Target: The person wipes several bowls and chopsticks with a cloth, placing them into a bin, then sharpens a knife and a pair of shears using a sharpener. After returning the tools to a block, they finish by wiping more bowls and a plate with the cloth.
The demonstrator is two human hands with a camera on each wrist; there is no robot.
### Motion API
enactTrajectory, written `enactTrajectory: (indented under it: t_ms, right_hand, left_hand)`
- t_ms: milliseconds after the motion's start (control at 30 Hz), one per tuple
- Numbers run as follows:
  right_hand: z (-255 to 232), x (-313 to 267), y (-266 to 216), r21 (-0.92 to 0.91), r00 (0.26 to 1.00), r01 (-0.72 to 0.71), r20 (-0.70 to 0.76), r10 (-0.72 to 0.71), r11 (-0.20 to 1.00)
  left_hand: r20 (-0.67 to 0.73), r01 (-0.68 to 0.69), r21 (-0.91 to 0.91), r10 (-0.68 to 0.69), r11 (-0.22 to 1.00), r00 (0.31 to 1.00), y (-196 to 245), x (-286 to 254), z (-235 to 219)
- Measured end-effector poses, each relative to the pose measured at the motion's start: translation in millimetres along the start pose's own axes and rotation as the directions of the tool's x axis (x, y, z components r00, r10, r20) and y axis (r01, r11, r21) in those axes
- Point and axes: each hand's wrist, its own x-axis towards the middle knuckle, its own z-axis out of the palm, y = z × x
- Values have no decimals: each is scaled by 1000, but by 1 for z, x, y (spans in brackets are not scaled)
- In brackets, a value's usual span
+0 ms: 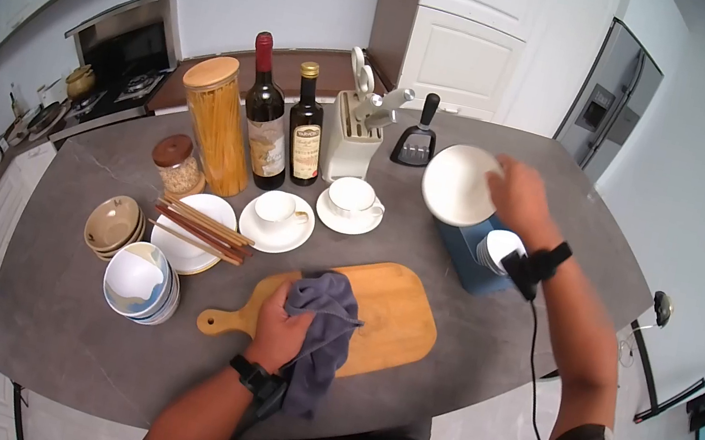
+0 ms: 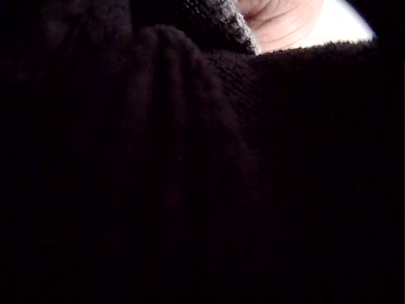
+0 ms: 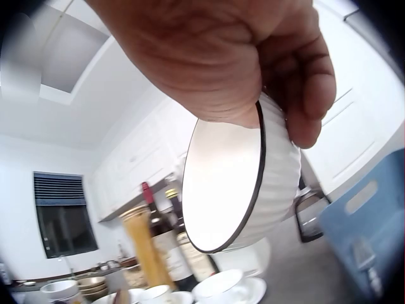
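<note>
My right hand (image 1: 521, 201) pinches a white bowl (image 1: 455, 184) by its rim and holds it tilted above the far end of a blue bin (image 1: 462, 268). From the right wrist view, the bowl (image 3: 221, 183) has a dark rim line and a ribbed outside, with thumb and fingers on either side of the rim. Several small white bowls (image 1: 499, 246) stand in the bin. The left hand (image 1: 280, 335) grips a bunched grey-purple towel (image 1: 327, 310) over a wooden cutting board (image 1: 402, 314). Dark towel cloth (image 2: 158, 126) fills most of the left wrist view.
Chopsticks (image 1: 205, 227) lie across a white plate (image 1: 193, 258), near stacked bowls (image 1: 136, 281). Two cups on saucers (image 1: 274, 239) stand behind the board. Further back are a pasta jar (image 1: 218, 126), wine bottle (image 1: 265, 129), dark bottle (image 1: 305, 132), knife block (image 1: 351, 149) and black-handled utensil (image 1: 416, 142).
</note>
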Motion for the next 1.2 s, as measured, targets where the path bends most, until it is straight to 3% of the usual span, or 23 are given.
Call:
enactTrajectory:
  t_ms: [100,167,200,267,367,467,700,767,833,867,1000,1067,1200]
  right_hand:
    - [12,35,55,-66,993,-102,55,106,993]
    - [28,46,78,-124,910,-302,260,324,945]
    - [38,46,85,-119,911,-299,259,321,947]
    - [55,43,92,-191,833,-365,370,411,911]
    - [76,38,98,-257,775,-392,425,468,883]
    - [89,35,109,-282,722,-409,481,497,868]
    - [132,20,149,-256,730,-396,495,472,882]
    - [135,24,153,-234,639,-486,562,526,842]
    - [133,23,152,-264,661,-426,562,497,865]
    - [130,24,150,-289,687,-362,561,463,886]
    - [125,25,143,-294,689,-344,567,452,892]
    - [120,22,145,-203,560,-548,632,536,811]
    - [128,14,148,-215,583,-539,603,545,814]
  left_hand:
    - [-14,9,-55,-10,998,1000,-9,1,1]
    - [-19,-1,-69,-1,998,1000,-6,1,1]
    - [-17,-5,-83,3,997,1000,-5,1,1]
    - [-14,-7,-78,6,997,1000,-4,1,0]
    - [3,-24,-31,24,999,1000,-3,2,-2]
    - [7,-32,-3,32,999,999,-3,2,-3]
    - [11,-2,-72,3,997,1000,-2,2,-2]
    - [7,-23,-18,23,1000,1000,-2,2,-4]
    - [8,-48,32,48,998,999,1,2,-3]
    - [15,-35,-4,35,999,999,3,2,-3]
    - [17,7,-149,-4,989,1000,-6,2,-1]
    - [31,-1,-118,5,993,999,-1,2,-2]
    - [48,8,-153,-1,988,999,-1,1,-2]
